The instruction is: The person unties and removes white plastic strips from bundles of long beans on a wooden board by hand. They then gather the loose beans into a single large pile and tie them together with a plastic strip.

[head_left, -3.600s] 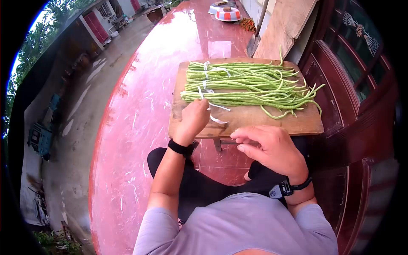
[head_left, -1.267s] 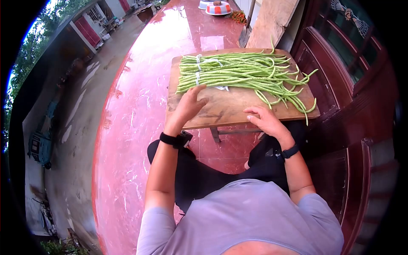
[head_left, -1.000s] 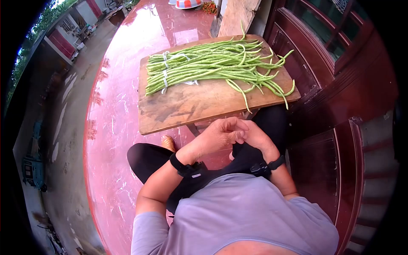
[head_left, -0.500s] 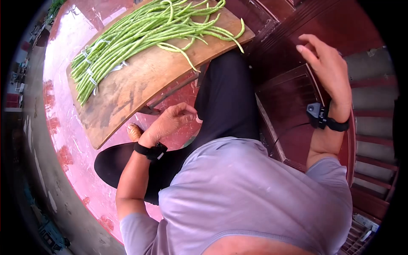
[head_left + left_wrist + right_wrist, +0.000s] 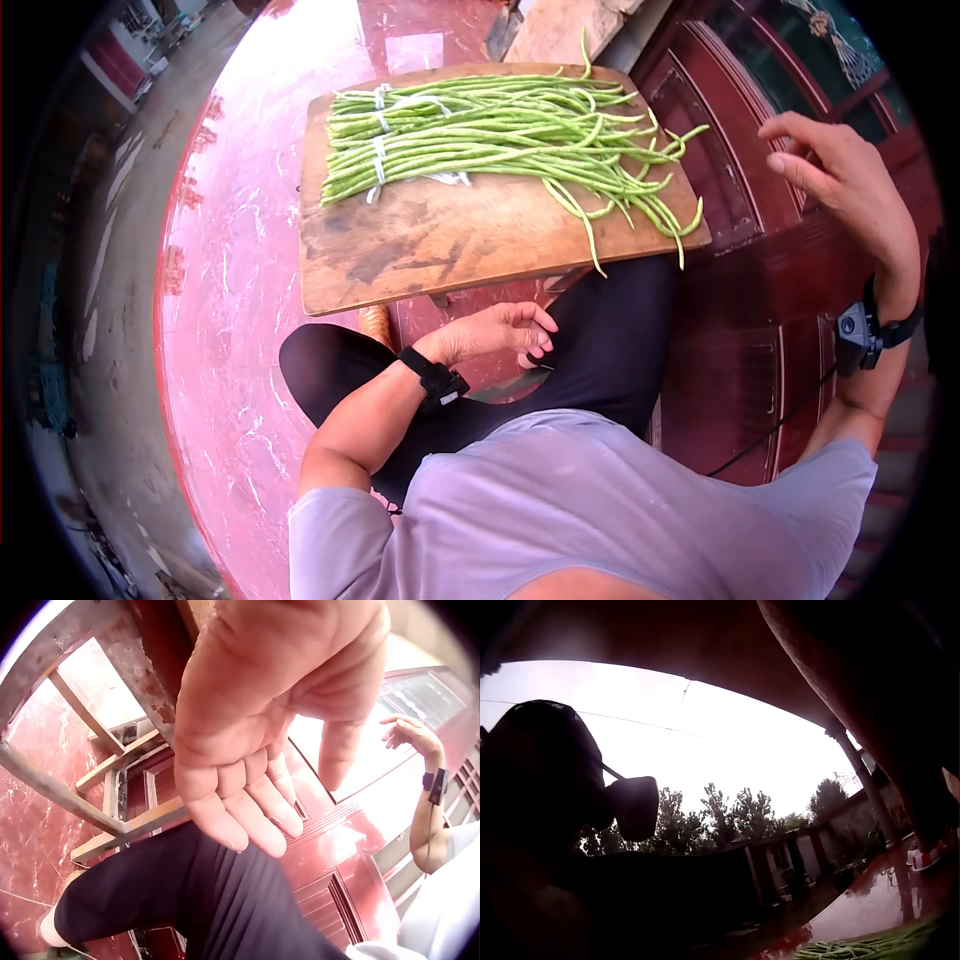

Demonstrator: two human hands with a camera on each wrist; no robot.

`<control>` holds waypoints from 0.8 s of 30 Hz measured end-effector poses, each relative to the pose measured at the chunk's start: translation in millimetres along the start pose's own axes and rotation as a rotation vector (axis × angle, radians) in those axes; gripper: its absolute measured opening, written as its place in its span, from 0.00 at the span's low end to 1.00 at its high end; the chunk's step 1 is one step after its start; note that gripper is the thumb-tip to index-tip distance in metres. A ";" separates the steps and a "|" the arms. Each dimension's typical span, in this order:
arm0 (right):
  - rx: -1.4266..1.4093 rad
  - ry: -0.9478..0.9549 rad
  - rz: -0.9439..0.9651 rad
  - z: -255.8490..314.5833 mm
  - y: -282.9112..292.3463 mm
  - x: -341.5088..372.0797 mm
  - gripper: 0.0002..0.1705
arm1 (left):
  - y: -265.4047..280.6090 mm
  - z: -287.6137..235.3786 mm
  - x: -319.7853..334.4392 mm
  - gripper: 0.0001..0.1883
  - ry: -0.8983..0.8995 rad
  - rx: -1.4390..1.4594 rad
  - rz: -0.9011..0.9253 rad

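Observation:
Long green beans (image 5: 490, 150) lie side by side across a wooden tabletop (image 5: 430, 240), their even ends at the left. White strips (image 5: 378, 165) are tied round them near those ends. My left hand (image 5: 492, 334) hovers over my lap, below the near table edge; its fingers are loosely bent and hold nothing. In the left wrist view the palm of that left hand (image 5: 247, 720) shows bare. Out to the right, away from the table, my right hand (image 5: 845, 180) is raised with relaxed fingers and nothing in it. The right wrist view shows it only as a dark shape.
A dark red panelled door (image 5: 700, 160) stands close on the right. Some bean tips hang over the table's right and near edges. My knees (image 5: 325, 370) are at the near edge, by the table's wooden legs (image 5: 97, 802). A board (image 5: 565, 30) leans behind.
My left hand has left the white tie at the beans and drawn back over my lap. The hands came together briefly, then the right swung up and out to the right.

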State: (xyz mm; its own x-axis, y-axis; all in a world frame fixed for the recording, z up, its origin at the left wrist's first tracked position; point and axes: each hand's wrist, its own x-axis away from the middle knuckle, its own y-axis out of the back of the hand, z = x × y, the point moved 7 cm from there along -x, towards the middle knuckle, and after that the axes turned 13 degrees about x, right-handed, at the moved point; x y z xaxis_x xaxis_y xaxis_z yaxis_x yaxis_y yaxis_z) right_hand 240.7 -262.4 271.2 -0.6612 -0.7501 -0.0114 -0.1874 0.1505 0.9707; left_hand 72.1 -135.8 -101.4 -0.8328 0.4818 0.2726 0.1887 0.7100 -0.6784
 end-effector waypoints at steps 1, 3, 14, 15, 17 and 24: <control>0.014 -0.007 0.058 -5.4 -1.0 -6.9 0.18 | 0.8 -1.5 1.3 0.18 -0.004 0.002 0.007; -0.188 0.057 0.179 -14.4 0.7 -24.2 0.17 | 3.0 -1.5 4.8 0.19 -0.015 0.065 0.017; -0.275 0.151 0.142 -12.5 39.2 -127.0 0.17 | -10.9 -29.1 25.3 0.20 -0.018 0.160 0.122; -0.338 0.214 0.103 5.5 25.4 -135.5 0.17 | -12.5 -32.3 26.6 0.21 -0.039 0.177 0.150; -0.500 0.414 0.231 58.5 -14.4 -139.3 0.16 | -17.0 -50.7 33.1 0.23 -0.118 0.153 0.227; -0.501 0.595 0.054 215.8 -112.5 -179.8 0.16 | -0.3 -110.5 70.9 0.29 -0.542 0.187 0.274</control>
State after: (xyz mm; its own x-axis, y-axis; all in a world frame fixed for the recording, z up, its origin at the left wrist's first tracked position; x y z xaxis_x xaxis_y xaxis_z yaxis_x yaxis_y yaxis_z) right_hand 223.9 -5.5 112.2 -0.1325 -0.9907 0.0326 0.2785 -0.0057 0.9604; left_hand 70.5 -45.2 -6.4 -0.9215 0.2705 -0.2786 0.3792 0.4723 -0.7957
